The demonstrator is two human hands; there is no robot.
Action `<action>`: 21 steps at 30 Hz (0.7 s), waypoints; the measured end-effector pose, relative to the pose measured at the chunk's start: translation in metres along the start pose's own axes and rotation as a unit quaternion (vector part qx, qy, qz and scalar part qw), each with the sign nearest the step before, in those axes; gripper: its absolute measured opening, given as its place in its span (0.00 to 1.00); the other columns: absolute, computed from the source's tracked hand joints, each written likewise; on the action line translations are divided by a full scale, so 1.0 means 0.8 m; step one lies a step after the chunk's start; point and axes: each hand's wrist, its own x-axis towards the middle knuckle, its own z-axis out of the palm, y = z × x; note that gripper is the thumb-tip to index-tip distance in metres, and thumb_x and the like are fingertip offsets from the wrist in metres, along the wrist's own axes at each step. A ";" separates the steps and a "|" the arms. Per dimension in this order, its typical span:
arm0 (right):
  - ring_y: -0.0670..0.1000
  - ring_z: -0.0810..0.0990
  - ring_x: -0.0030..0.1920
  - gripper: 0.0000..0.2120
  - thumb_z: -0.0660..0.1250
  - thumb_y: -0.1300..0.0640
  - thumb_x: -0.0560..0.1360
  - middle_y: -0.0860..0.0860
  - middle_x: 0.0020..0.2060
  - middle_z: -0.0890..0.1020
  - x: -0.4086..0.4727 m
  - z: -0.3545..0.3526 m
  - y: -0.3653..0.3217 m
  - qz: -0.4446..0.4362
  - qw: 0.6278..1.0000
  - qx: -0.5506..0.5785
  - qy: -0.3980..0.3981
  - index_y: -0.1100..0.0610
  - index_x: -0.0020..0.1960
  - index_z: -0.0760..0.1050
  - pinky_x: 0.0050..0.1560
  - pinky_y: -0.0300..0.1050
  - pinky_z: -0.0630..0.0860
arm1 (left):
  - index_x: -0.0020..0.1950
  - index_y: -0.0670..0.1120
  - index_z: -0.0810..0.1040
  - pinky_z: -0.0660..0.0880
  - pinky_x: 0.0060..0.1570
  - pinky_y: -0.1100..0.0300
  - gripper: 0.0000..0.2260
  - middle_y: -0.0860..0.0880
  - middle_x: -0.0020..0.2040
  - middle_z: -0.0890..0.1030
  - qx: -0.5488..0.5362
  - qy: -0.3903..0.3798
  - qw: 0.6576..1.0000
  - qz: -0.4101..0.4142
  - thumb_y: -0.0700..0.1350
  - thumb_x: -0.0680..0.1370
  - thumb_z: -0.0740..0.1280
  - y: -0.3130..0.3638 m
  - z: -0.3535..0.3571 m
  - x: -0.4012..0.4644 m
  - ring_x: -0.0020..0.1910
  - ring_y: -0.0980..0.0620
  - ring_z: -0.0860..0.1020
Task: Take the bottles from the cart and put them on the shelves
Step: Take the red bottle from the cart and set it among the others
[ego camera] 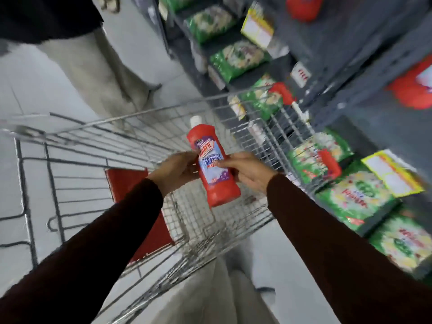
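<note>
A red bathroom-cleaner bottle (216, 170) with a white cap and a blue-and-white label is held above the wire cart (131, 134), cap pointing away from me. My left hand (178, 170) grips its left side and my right hand (245, 170) grips its right side, fingers over the label. Both arms wear dark maroon sleeves. The cart's basket below the bottle shows no other bottles. Red bottles (304, 5) stand blurred on the upper grey shelves (364, 73) at the right.
Green detergent packs (355, 202) fill the lower shelves at the right, with yellow price tags (392, 174). The cart has red handle grips (329, 164) and a red child-seat flap (131, 190). Another person in light trousers (100, 69) stands beyond the cart on the white floor.
</note>
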 end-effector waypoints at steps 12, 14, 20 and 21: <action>0.49 0.86 0.40 0.11 0.66 0.69 0.75 0.56 0.46 0.87 -0.478 -0.087 -0.132 -0.400 0.905 0.000 0.144 0.64 0.55 0.81 0.39 0.43 0.84 | 0.50 0.42 0.83 0.82 0.37 0.56 0.07 0.45 0.41 0.86 0.114 -0.257 0.906 0.316 0.38 0.74 0.68 0.169 0.359 -0.292 0.36 0.49 0.83; 0.52 0.86 0.45 0.13 0.65 0.69 0.75 0.60 0.51 0.86 -0.550 -0.101 -0.140 -0.455 0.872 -0.020 0.179 0.66 0.59 0.80 0.43 0.46 0.84 | 0.55 0.40 0.81 0.81 0.38 0.56 0.11 0.44 0.43 0.85 0.137 -0.314 0.870 0.354 0.38 0.73 0.69 0.182 0.418 -0.343 0.37 0.49 0.83; 0.49 0.86 0.41 0.14 0.68 0.67 0.71 0.55 0.45 0.88 -0.723 -0.132 -0.153 -0.569 0.765 -0.044 0.299 0.60 0.55 0.82 0.40 0.42 0.83 | 0.51 0.44 0.83 0.75 0.49 0.50 0.10 0.42 0.49 0.82 0.200 -0.462 0.754 0.422 0.42 0.71 0.71 0.202 0.570 -0.471 0.48 0.43 0.77; 0.49 0.86 0.41 0.14 0.68 0.66 0.71 0.56 0.45 0.88 -0.751 -0.137 -0.154 -0.581 0.747 -0.043 0.319 0.60 0.56 0.82 0.41 0.42 0.83 | 0.53 0.43 0.83 0.77 0.49 0.51 0.10 0.41 0.50 0.82 0.209 -0.476 0.738 0.431 0.42 0.73 0.70 0.205 0.595 -0.489 0.46 0.44 0.79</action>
